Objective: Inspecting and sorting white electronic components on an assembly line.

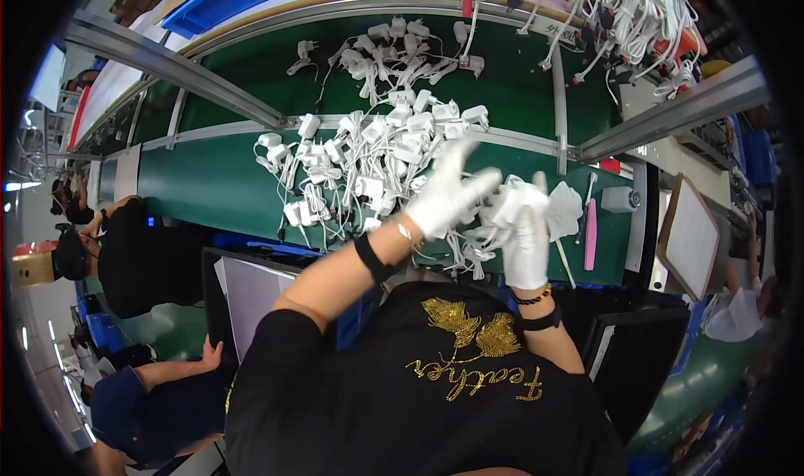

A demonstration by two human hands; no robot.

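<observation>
Both my hands wear white gloves and are over the green bench, at the right side of a heap of white power adapters [368, 154] with bundled cables. My left hand [445, 195] is open, its fingers spread, and slightly blurred by motion. It hovers beside the heap with nothing seen in it. Just to its right, my right hand [528, 246] is upright and closed around a white power adapter [509, 206]. The fingers and the adapter are both white, so the exact grip is hard to make out. Below it lie more white cables [477, 254].
To the right lie a crumpled white cloth [564, 210], a pink tool [591, 235] and a small bottle [621, 200]. Bundled white cables [636, 15] hang at the upper right. Metal frame bars [695, 108] flank the bench. Another person [155, 254] works at the left.
</observation>
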